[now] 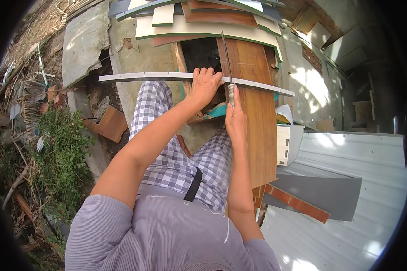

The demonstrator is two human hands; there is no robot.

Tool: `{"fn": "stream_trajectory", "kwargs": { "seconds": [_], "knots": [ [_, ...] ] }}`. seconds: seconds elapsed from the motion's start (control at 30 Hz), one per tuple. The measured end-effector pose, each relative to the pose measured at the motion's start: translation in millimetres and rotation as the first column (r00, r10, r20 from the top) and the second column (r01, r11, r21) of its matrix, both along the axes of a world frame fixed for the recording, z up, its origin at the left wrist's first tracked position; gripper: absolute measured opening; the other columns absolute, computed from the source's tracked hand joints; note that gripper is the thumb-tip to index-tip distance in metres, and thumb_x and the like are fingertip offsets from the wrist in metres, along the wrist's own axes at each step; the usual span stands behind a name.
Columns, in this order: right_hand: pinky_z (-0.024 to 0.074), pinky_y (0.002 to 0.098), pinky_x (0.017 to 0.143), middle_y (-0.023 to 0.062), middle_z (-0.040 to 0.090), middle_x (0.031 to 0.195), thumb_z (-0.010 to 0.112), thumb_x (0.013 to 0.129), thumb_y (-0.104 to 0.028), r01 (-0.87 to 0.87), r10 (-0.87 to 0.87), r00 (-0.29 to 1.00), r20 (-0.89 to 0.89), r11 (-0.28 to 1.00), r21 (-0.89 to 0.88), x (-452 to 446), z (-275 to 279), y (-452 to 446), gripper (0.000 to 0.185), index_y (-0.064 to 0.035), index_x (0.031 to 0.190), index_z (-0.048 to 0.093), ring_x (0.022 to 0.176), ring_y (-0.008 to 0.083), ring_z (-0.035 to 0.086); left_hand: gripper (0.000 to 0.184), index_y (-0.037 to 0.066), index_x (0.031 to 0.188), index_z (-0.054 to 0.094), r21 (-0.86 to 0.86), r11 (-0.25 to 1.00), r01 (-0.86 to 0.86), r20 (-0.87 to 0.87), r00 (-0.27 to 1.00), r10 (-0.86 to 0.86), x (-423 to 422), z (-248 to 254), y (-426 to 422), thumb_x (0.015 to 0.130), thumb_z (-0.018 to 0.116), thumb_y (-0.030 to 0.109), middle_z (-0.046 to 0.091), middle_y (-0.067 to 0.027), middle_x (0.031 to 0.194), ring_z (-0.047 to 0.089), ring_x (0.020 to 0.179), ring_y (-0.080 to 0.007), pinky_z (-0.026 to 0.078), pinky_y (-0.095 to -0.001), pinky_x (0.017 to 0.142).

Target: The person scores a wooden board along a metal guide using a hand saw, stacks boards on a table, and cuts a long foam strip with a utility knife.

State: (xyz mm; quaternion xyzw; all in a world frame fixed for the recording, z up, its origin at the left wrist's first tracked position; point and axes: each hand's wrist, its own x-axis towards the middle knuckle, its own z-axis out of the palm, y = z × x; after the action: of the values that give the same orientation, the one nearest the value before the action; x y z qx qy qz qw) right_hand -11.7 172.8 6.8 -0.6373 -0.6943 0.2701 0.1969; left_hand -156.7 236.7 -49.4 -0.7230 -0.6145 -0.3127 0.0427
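Observation:
A long white strip (156,76) with dark marks across it lies crosswise over a brown wooden board (254,131). My left hand (206,85) is wrapped over the strip near its middle, fingers on the far side. Just right of it, my right hand (236,118) is closed round the handle of a long thin blade (226,56). The blade points away from me and crosses the strip close to my left fingers. Whether its edge touches the strip cannot be made out.
Stacked white and brown boards (203,28) lie beyond the strip. Green plants (61,158) and debris are at the left. At the right are a white box (288,144), a grey panel (321,192) and corrugated metal sheeting (371,167). My checkered legs are below the strip.

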Motion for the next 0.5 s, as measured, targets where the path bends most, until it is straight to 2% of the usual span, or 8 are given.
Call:
{"fn": "stream_trajectory", "kwargs": {
  "seconds": [0.03, 0.1, 0.13, 0.2, 0.3, 0.4, 0.43, 0.5],
  "knots": [
    [0.0462, 0.0532, 0.070, 0.0261, 0.066, 0.096, 0.043, 0.097, -0.019, 0.005, -0.005, 1.000, -0.003, 1.000, -0.003, 5.5, 0.8, -12.5, 0.058, -0.0259, 0.151, 0.022, 0.083, 0.0477, 0.061, 0.014, 0.014, 0.092, 0.061, -0.003, 1.000, 0.005, -0.003, 1.000, -0.005, -5.6, -0.1, -0.1, 0.087, 0.063, 0.027, 0.056, -0.0059, 0.086, 0.054, 0.085, -0.0258, 0.037, -0.0418, 0.080],
    [0.0473, 0.0497, 0.074, 0.0236, 0.062, 0.116, 0.041, 0.098, -0.018, 0.005, 0.017, 0.989, -0.148, 0.989, 0.148, 22.5, -0.5, -42.3, 0.058, -0.0237, 0.152, 0.022, 0.087, 0.0436, 0.063, 0.014, 0.014, 0.093, 0.061, 0.004, 1.000, 0.016, -0.013, 1.000, -0.016, -16.9, -3.4, -1.6, 0.088, 0.062, 0.027, 0.057, -0.0058, 0.087, 0.054, 0.086, -0.0260, 0.037, -0.0423, 0.081],
    [0.0473, 0.0497, 0.074, 0.0236, 0.062, 0.116, 0.041, 0.098, -0.018, 0.022, -0.001, 0.989, -0.148, 0.990, 0.141, 36.6, -4.6, -54.8, 0.058, -0.0237, 0.152, 0.022, 0.087, 0.0436, 0.063, 0.015, 0.014, 0.095, 0.061, -0.010, 1.000, 0.022, -0.021, 1.000, -0.022, -23.2, -5.4, -0.9, 0.089, 0.061, 0.028, 0.057, -0.0053, 0.087, 0.055, 0.086, -0.0259, 0.037, -0.0427, 0.081],
    [0.0477, 0.0448, 0.079, 0.0195, 0.053, 0.134, 0.040, 0.098, -0.016, 0.230, -0.242, 0.941, -0.235, 0.970, -0.076, 69.1, -10.5, -71.5, 0.058, -0.0212, 0.152, 0.022, 0.092, 0.0371, 0.064, 0.019, 0.013, 0.100, 0.062, -0.037, 0.998, 0.048, -0.021, 0.999, -0.049, -34.7, -6.6, -1.7, 0.089, 0.061, 0.029, 0.059, -0.0058, 0.090, 0.056, 0.090, -0.0260, 0.038, -0.0441, 0.084],
    [0.0465, 0.0402, 0.086, 0.0162, 0.051, 0.138, 0.040, 0.098, -0.013, 0.341, -0.395, 0.879, -0.265, 0.912, -0.227, 97.0, 7.9, -88.8, 0.056, -0.0187, 0.152, 0.024, 0.101, 0.0329, 0.062, 0.023, 0.013, 0.103, 0.063, -0.019, 0.997, 0.073, -0.024, 0.997, -0.074, -28.2, 1.5, 0.3, 0.089, 0.062, 0.031, 0.060, -0.0068, 0.093, 0.057, 0.092, -0.0268, 0.038, -0.0467, 0.087],
    [0.0441, 0.0381, 0.093, 0.0167, 0.050, 0.139, 0.041, 0.098, -0.013, 0.359, -0.421, 0.869, -0.258, 0.898, -0.256, 101.7, 7.7, -91.7, 0.054, -0.0185, 0.151, 0.028, 0.113, 0.0332, 0.058, 0.025, 0.011, 0.101, 0.064, -0.013, 0.996, 0.085, -0.013, 0.996, -0.085, -4.2, 14.1, 9.5, 0.089, 0.062, 0.033, 0.060, -0.0093, 0.098, 0.057, 0.094, -0.0287, 0.036, -0.0515, 0.092],
    [0.0441, 0.0381, 0.093, 0.0167, 0.050, 0.139, 0.041, 0.098, -0.013, 0.359, -0.421, 0.869, -0.258, 0.897, -0.257, 100.8, 5.6, -91.3, 0.054, -0.0185, 0.151, 0.028, 0.113, 0.0332, 0.058, 0.025, 0.010, 0.098, 0.064, -0.041, 0.995, 0.096, 0.008, 0.995, -0.096, 10.9, 18.9, 14.6, 0.090, 0.061, 0.033, 0.060, -0.0113, 0.100, 0.056, 0.096, -0.0299, 0.034, -0.0547, 0.094],
    [0.0415, 0.0370, 0.098, 0.0181, 0.049, 0.140, 0.041, 0.099, -0.013, 0.289, -0.311, 0.918, -0.247, 0.950, -0.120, 94.6, -1.1, -86.8, 0.052, -0.0177, 0.149, 0.031, 0.122, 0.0331, 0.053, 0.025, 0.009, 0.098, 0.064, -0.091, 0.991, 0.101, 0.037, 0.994, -0.098, 42.0, 23.6, 25.3, 0.091, 0.059, 0.032, 0.059, -0.0120, 0.101, 0.055, 0.098, -0.0301, 0.035, -0.0527, 0.092]
  ]
}}
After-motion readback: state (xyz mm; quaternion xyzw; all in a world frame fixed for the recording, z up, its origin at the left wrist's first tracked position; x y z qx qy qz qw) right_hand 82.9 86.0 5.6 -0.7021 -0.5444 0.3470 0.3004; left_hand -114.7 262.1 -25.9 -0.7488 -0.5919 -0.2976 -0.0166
